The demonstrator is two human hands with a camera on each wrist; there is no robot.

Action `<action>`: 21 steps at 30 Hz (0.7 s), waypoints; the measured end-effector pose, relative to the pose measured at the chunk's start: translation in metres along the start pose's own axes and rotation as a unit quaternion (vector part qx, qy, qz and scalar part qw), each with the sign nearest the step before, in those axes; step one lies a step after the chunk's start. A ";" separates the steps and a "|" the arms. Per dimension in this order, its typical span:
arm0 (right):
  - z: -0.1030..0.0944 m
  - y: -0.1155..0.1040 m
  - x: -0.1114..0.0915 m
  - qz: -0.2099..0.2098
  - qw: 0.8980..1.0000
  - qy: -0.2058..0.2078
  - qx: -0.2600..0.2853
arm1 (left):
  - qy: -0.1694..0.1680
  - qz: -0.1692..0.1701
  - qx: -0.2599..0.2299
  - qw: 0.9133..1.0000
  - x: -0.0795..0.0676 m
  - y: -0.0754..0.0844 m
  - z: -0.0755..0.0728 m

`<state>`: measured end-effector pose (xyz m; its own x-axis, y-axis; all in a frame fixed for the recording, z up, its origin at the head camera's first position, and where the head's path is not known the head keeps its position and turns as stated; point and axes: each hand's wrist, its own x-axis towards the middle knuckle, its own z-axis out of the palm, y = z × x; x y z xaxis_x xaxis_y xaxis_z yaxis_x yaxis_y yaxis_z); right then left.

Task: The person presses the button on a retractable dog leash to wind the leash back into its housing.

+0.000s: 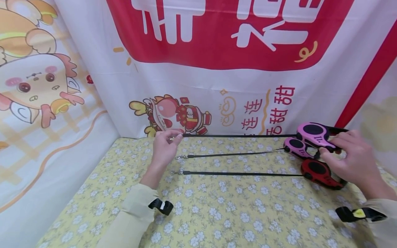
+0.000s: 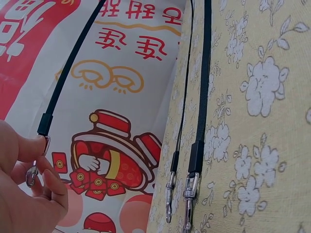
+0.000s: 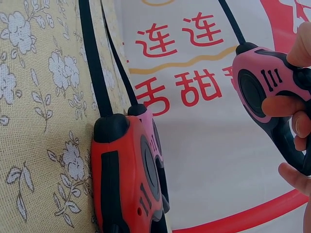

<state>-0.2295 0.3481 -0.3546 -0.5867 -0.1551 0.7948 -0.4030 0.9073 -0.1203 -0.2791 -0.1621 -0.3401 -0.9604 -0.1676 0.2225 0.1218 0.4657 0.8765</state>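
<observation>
Near the far edge of the table, my right hand (image 1: pixel 356 158) grips the handle of a larger pink-and-black retractable dog leash (image 1: pixel 311 132). Its black strap (image 1: pixel 235 136) runs straight across to my left hand (image 1: pixel 164 148), which pinches the metal clip (image 2: pixel 32 175) at the end. Both are raised off the table. Below lie a smaller pink retractable leash (image 1: pixel 295 146) and a red-and-black one (image 1: pixel 315 168). Their straps are drawn out leftward, the small pink one's clip (image 2: pixel 169 199) and the red one's clip (image 2: pixel 190 196) side by side.
A yellow flowered cloth (image 1: pixel 223 213) covers the table. Behind it hangs a white and red printed curtain (image 1: pixel 198 82), and another printed sheet (image 1: pixel 62 137) closes the left side. Each wrist wears a black strap (image 1: pixel 161 206).
</observation>
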 end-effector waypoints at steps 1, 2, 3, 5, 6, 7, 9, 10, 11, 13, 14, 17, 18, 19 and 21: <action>0.000 0.000 0.000 0.001 1.000 0.000 0.000 | -0.001 0.001 0.000 1.000 0.000 0.000 0.000; 0.000 0.000 0.000 0.003 1.000 -0.001 0.001 | 0.000 0.001 0.001 1.000 0.000 0.000 0.000; 0.001 0.000 -0.001 0.004 1.000 -0.002 0.000 | 0.000 0.001 0.002 1.000 0.000 0.000 0.000; 0.001 0.000 -0.001 0.006 1.000 -0.003 0.002 | 0.002 0.002 0.005 1.000 0.000 -0.002 0.000; 0.001 0.000 -0.001 0.007 1.000 -0.004 0.002 | 0.002 0.002 0.005 1.000 0.000 -0.002 0.000; 0.002 0.000 -0.001 0.008 1.000 -0.004 0.003 | 0.002 0.002 0.005 1.000 0.000 -0.002 0.001; 0.002 0.000 -0.001 0.001 1.000 -0.003 0.007 | 0.002 0.005 0.004 1.000 0.000 -0.003 0.000; 0.002 0.001 0.000 -0.003 1.000 -0.001 0.007 | 0.002 0.006 0.004 1.000 0.001 -0.003 0.000; 0.002 0.001 0.000 -0.009 1.000 0.001 0.008 | 0.003 0.008 0.004 1.000 0.001 -0.003 0.000; 0.002 0.001 0.001 -0.019 1.000 0.006 0.011 | 0.002 0.012 0.005 1.000 0.001 -0.003 0.000; 0.003 0.001 0.001 -0.022 1.000 0.007 0.011 | 0.002 0.013 0.007 1.000 0.001 -0.003 0.001; 0.003 0.001 0.002 -0.021 1.000 0.009 0.013 | 0.001 0.014 0.008 1.000 0.001 -0.002 0.001; 0.003 0.001 0.002 -0.019 1.000 0.009 0.015 | 0.000 0.014 0.007 1.000 0.001 -0.002 0.001; 0.003 0.001 0.001 -0.018 1.000 0.008 0.015 | -0.001 0.013 0.005 1.000 0.001 -0.001 0.002; 0.003 0.001 0.001 -0.017 1.000 0.007 0.016 | -0.002 0.012 0.003 1.000 0.001 -0.001 0.002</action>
<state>-0.2326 0.3478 -0.3557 -0.5620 -0.1803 0.8073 -0.4446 0.8889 -0.1110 -0.2804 -0.1612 -0.3417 -0.9583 -0.1529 0.2415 0.1431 0.4746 0.8685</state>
